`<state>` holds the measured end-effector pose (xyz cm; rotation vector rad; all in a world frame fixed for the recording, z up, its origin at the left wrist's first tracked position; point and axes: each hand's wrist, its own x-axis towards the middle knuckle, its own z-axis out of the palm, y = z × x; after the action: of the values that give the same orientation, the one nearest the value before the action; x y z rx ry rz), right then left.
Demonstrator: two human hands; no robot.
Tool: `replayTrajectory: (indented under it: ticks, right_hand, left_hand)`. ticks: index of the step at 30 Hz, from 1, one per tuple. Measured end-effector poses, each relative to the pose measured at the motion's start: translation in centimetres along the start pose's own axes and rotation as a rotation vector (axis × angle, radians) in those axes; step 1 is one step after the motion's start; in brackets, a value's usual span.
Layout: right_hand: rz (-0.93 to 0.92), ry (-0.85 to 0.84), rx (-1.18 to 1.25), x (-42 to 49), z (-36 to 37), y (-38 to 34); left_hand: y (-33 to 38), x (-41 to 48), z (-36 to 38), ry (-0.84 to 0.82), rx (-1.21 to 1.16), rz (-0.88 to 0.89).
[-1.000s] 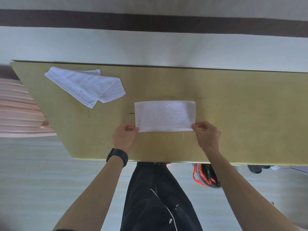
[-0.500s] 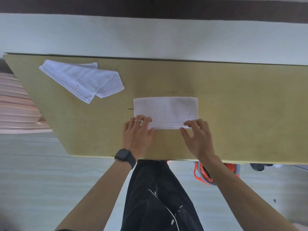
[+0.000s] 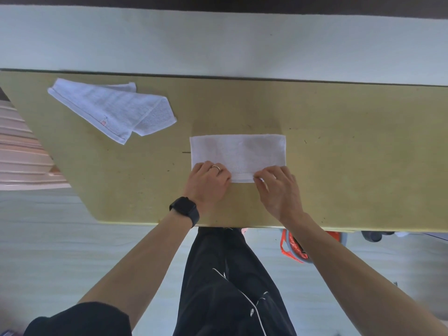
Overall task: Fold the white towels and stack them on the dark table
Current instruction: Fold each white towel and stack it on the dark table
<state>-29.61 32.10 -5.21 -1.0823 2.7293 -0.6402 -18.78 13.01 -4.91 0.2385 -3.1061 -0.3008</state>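
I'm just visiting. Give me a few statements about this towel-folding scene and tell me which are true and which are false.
1. Two white towels lie on the table. True.
2. Both hands grip the loose towel at the far left. False: the left hand and the right hand hold the near edge of the folded towel in the middle.
3. The two towels lie apart, not stacked. True.
4. The black watch sits on the right wrist. False: it is on the left wrist.
5. The left hand wears a ring. True.
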Motion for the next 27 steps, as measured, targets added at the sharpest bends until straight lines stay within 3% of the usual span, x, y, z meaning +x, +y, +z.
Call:
replayTrajectory:
  ticks: [7,14,27]
  right_hand:
    - [-0.191,0.095,-0.104,-1.4,0.4,1.2]
    - [-0.274,0.124,-0.232,-1.4,0.8,1.5]
    - [-0.347,0.061,-0.153,-2.5,-0.8,1.1]
  left_hand:
    - [-0.9,-1.5,0.9,0.087,0.256,0.253]
    - [-1.7,-1.8,1.1,0.066,0.303,0.396]
    - [-1.9,-1.0,-0.5,0.069,0.321,0.489]
